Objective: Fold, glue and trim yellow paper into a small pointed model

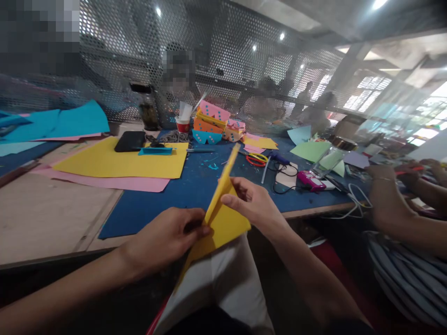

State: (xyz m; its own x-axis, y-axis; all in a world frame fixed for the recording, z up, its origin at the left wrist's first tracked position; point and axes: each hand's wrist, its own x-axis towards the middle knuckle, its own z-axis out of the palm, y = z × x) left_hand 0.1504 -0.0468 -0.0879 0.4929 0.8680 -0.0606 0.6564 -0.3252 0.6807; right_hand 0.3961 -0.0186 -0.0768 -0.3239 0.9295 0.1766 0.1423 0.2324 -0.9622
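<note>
I hold a folded yellow paper sheet [223, 218] above my lap, in front of the table edge. My left hand [167, 237] is closed on its lower left side, thumb and fingers pinching the fold. My right hand [253, 202] grips the upper right part, fingers curled over the paper's edge. The sheet stands nearly edge-on, its narrow tip pointing up and away over the blue mat [195, 186].
Yellow paper [115, 163] and pink paper lie on the table at left beside a black case [130, 140]. Coloured paper boxes [211, 123], a red cup, scissors [256, 159], cables and a pink device [310, 180] sit further back. Another person's arms [401, 209] work at right. Perforated metal screen behind.
</note>
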